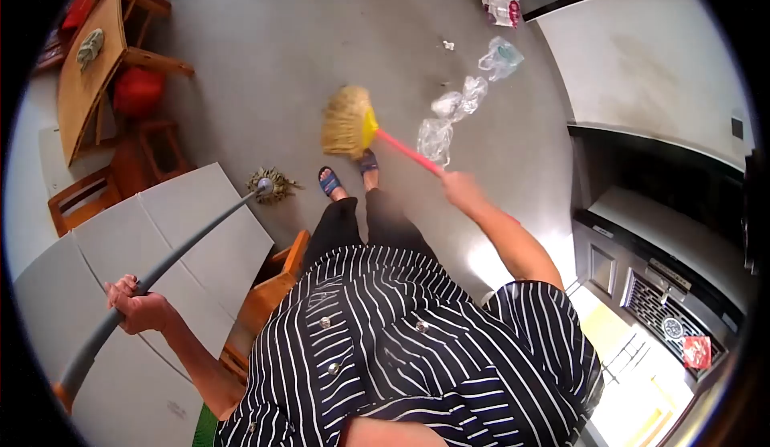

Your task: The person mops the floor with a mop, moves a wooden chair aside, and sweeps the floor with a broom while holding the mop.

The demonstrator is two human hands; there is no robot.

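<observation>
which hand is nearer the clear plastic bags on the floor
Right: the right hand is short of the clear plastic bags, on their side; the left hand is on the opposite side, gripping the grey pole.

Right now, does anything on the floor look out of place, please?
Yes. Crumpled clear plastic bags lie loose on the floor, to the right of the broom. A small white scrap and a purple-and-white packet lie farther ahead. They look like litter, scattered on otherwise open floor.
</observation>
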